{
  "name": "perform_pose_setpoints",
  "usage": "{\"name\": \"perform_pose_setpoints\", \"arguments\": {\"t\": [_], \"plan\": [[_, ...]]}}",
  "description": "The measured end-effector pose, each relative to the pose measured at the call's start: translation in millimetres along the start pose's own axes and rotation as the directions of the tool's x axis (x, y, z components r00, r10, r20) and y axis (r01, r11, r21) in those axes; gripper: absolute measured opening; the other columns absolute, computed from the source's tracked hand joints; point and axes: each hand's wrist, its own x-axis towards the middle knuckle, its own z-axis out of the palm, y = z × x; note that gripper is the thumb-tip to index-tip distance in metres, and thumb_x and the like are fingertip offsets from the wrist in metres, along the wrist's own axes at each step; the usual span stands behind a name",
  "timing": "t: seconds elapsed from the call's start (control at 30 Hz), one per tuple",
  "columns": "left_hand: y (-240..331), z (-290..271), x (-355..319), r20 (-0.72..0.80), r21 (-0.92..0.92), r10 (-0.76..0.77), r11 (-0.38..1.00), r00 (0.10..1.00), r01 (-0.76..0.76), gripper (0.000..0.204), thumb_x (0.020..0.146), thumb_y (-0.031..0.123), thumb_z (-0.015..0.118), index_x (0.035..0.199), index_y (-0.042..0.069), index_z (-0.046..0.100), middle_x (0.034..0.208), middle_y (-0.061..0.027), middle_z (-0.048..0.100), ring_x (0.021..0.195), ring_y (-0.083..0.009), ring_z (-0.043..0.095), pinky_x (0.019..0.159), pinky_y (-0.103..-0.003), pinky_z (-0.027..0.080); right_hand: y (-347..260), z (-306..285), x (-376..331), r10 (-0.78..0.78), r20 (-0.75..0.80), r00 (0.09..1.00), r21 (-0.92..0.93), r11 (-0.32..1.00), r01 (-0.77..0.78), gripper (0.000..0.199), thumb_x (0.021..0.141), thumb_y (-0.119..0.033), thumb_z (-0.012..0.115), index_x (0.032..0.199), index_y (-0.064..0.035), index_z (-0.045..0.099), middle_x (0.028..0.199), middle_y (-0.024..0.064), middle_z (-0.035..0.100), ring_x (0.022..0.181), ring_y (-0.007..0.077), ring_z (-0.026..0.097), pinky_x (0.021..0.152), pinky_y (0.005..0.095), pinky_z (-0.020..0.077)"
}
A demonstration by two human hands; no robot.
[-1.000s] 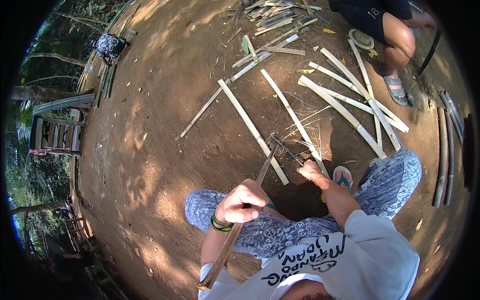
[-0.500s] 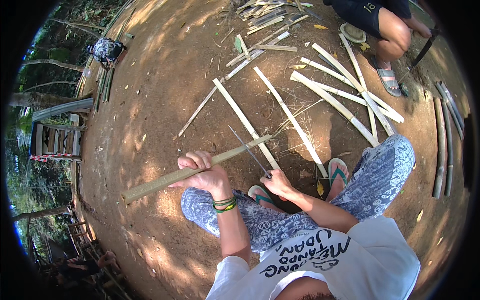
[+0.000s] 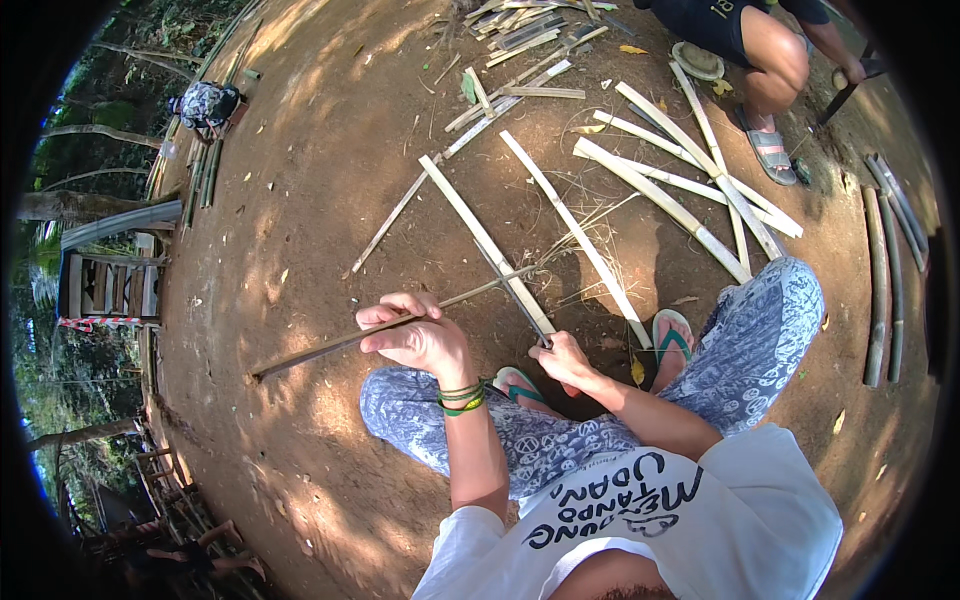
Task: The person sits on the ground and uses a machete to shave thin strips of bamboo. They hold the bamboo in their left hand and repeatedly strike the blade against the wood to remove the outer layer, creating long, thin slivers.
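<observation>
My left hand (image 3: 415, 336) grips a long thin bamboo strip (image 3: 320, 349) that runs from lower left to upper right across the dirt. My right hand (image 3: 562, 360) holds a dark knife (image 3: 515, 295) by its handle, and the blade crosses the strip near its right end. I squat with patterned trousers and green sandals (image 3: 672, 338) on bare earth. A split pale bamboo slat (image 3: 487, 244) lies just beyond the blade.
Several split bamboo slats (image 3: 680, 190) lie scattered ahead and to the right. Another person (image 3: 770, 60) squats at the upper right with a tool. Dark bamboo poles (image 3: 885, 270) lie at the right edge. A wooden frame (image 3: 105, 290) stands at the left.
My left hand has swung the strip from upright beside my leg to lying crosswise in front of me. My right hand has brought the knife against it.
</observation>
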Motion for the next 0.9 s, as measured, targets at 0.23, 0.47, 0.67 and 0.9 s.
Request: {"name": "perform_pose_setpoints", "arguments": {"t": [0.23,0.47,0.67,0.9], "plan": [[-4.1,-2.3,3.2,-0.030,0.052,0.001,0.999,1.000,0.000,0.059,0.088,0.072,0.047,0.086,0.014,0.036,0.057,-0.0013,0.040,0.044,-0.0083,0.034,0.039,-0.022,0.028,57.5,-2.1,28.8,0.232,0.015,0.973,-0.093,0.969,-0.230,0.039,0.080,-0.033,0.067,0.083,0.0060,0.068,0.066,0.0216,0.065,0.069,0.0329,0.070,0.068,0.0428,0.0542],[-6.8,-1.9,7.5,0.024,0.113,-0.004,0.994,1.000,0.001,0.058,0.090,0.072,0.043,0.084,0.015,0.035,0.059,0.0012,0.038,0.047,-0.0063,0.029,0.040,-0.022,0.023,75.3,5.8,32.4,0.012,-0.020,1.000,-0.151,0.988,-0.015,0.027,0.082,-0.024,0.066,0.069,-0.0007,0.061,0.051,0.0088,0.055,0.042,0.0190,0.056,0.043,0.0364,0.0434],[-8.1,-8.5,17.1,0.067,0.052,-0.057,0.997,0.996,0.053,0.060,0.087,0.075,0.044,0.082,0.016,0.033,0.058,0.0019,0.035,0.045,-0.0060,0.030,0.038,-0.022,0.024,65.9,-13.7,37.5,0.428,0.052,0.902,-0.069,0.903,-0.425,0.025,0.081,-0.018,0.064,0.066,0.0010,0.059,0.053,0.0099,0.055,0.042,0.0213,0.053,0.039,0.0370,0.0405],[-2.5,-29.1,23.7,0.344,-0.064,-0.147,0.982,0.927,0.180,0.073,0.076,0.086,0.044,0.075,0.015,0.029,0.052,0.0028,0.032,0.040,-0.0057,0.026,0.035,-0.021,0.022,75.3,-23.4,52.3,0.327,-0.156,0.932,-0.167,0.921,-0.351,0.034,0.084,-0.027,0.066,0.069,0.0025,0.061,0.059,0.0122,0.061,0.053,0.0215,0.062,0.050,0.0367,0.0496]]}}
